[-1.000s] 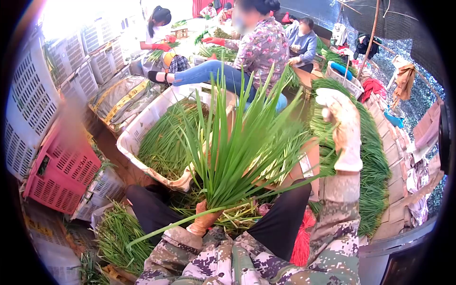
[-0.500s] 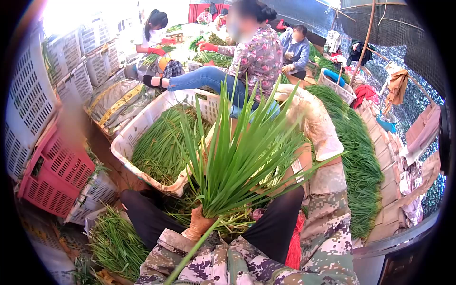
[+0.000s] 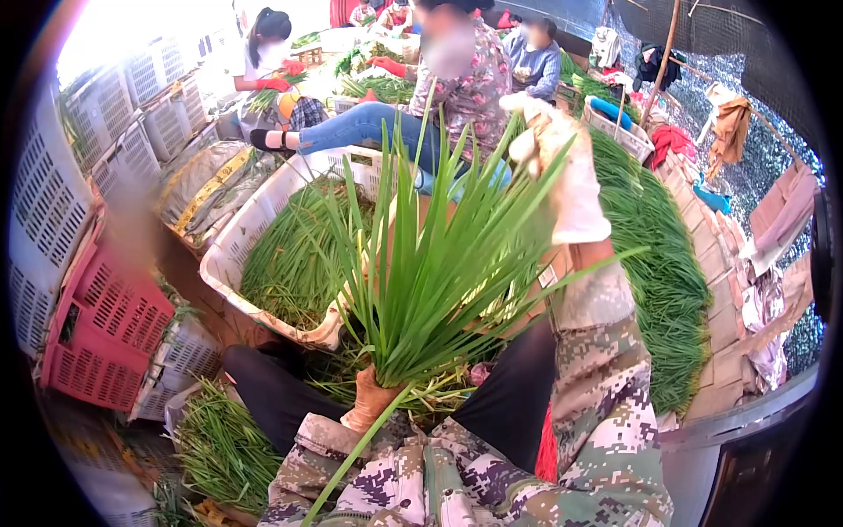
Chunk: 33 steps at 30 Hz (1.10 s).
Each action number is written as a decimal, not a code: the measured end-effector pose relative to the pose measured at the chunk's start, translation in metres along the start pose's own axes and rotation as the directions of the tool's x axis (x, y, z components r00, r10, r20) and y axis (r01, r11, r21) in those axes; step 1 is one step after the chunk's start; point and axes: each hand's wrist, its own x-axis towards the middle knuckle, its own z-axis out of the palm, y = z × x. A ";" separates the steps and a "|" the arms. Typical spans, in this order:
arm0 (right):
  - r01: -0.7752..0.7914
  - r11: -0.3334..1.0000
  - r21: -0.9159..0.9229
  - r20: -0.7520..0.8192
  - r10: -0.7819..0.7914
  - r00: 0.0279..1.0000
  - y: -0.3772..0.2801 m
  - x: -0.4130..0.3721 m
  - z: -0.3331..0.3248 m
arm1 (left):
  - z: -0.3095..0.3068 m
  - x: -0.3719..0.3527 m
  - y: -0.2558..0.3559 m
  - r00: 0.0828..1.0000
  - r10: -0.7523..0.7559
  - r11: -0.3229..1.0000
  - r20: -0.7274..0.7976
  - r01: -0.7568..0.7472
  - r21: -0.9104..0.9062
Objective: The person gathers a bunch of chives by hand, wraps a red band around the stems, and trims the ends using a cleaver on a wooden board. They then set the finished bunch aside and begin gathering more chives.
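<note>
My left hand (image 3: 372, 400), in a brownish glove, is wrapped round the base of a bunch of garlic chives (image 3: 430, 290). The long flat green leaves fan upward and to the right, and one stalk hangs down across my sleeve. My right hand (image 3: 566, 171), in a stained white glove, is raised beside the leaf tips on the right. Its fingers look partly bent and apart, with nothing visible in them; some leaves cross in front of it. Beyond the bunch, a white crate (image 3: 230, 283) holds more cut chives (image 3: 303, 255).
Loose chives (image 3: 224, 443) lie at my lower left, by a red crate (image 3: 110, 329) and stacked white crates (image 3: 48, 202). A long row of chives (image 3: 654, 290) lies on the right. A person in a floral top (image 3: 479, 92) sits just ahead; other people work behind.
My right hand has risen, and its fingers show more clearly beside the leaf tips. The left hand keeps its hold on the bunch. The view has shifted slightly.
</note>
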 end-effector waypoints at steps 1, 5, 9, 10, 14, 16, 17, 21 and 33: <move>-0.037 0.992 0.120 0.007 0.037 0.999 -0.004 0.007 -0.006 | -0.001 0.000 -0.004 1.000 0.025 0.999 -0.002 -0.025 0.023; 0.090 0.996 -0.012 -0.064 -0.091 0.994 -0.015 0.009 -0.041 | -0.003 -0.002 -0.004 1.000 0.005 1.000 -0.010 -0.005 -0.013; -0.013 0.995 -0.100 -0.111 0.002 0.994 0.005 0.006 -0.069 | -0.002 0.000 0.003 1.000 0.001 0.999 -0.013 -0.001 -0.048; -0.096 0.983 -0.158 -0.114 0.078 0.990 0.009 0.005 -0.072 | -0.002 0.000 0.005 0.999 0.012 1.000 -0.035 -0.013 -0.013; -0.082 0.978 -0.192 -0.018 0.080 0.997 0.013 -0.013 -0.069 | -0.002 0.000 0.013 0.999 0.022 1.000 -0.045 -0.022 -0.006; -0.076 0.978 -0.194 0.019 0.081 0.997 0.014 -0.013 -0.070 | -0.002 0.000 0.011 0.999 0.008 1.000 -0.035 -0.007 0.019; -0.060 0.980 -0.191 0.020 0.064 0.998 0.016 -0.015 -0.070 | -0.002 -0.001 0.008 0.999 0.007 1.000 -0.034 -0.006 0.019; -0.060 0.966 -0.252 0.017 0.066 0.998 0.020 -0.013 -0.072 | 0.001 -0.001 0.007 0.999 0.008 0.997 -0.044 -0.012 -0.078; -0.217 0.951 -0.219 0.172 0.256 0.951 0.083 -0.009 -0.055 | -0.002 0.000 0.015 0.999 0.034 0.997 0.009 -0.035 0.076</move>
